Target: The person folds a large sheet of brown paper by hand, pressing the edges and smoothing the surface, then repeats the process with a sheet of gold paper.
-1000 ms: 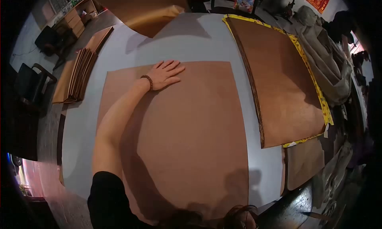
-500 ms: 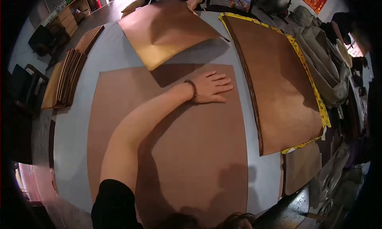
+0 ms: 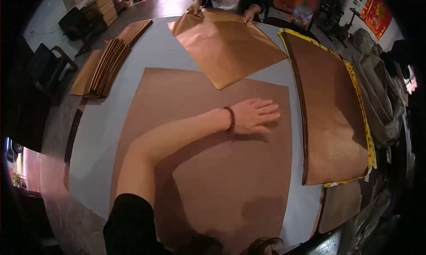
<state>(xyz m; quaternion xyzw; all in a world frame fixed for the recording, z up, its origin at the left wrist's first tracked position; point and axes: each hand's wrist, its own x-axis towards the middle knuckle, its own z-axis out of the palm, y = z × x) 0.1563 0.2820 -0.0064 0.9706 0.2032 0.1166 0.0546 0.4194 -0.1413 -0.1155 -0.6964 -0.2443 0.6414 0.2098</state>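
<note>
My left hand (image 3: 255,116) reaches in from the lower left, palm down over a large brown paper sheet (image 3: 230,179). Its fingers are spread and hold nothing; a dark beaded bracelet (image 3: 230,118) circles the wrist. Slight blur hides whether the palm touches the sheet. Across the table, another person's two hands (image 3: 195,7) grip the far edge of a smaller shiny brown sheet (image 3: 228,46). Its near corner overlaps the far edge of the large sheet. My right hand is out of view.
Right of the large sheet lies a thick stack of brown sheets (image 3: 328,108) edged with yellow wrapping (image 3: 355,84). Folded brown paper bundles (image 3: 106,66) stand at the table's (image 3: 95,144) left edge. Chairs (image 3: 49,66) are to the left, grey cloth (image 3: 377,100) to the right.
The other person's sheet has come down flatter, over the far edge of the large sheet. My left hand has shifted toward me on the sheet. The whole view has turned slightly left.
</note>
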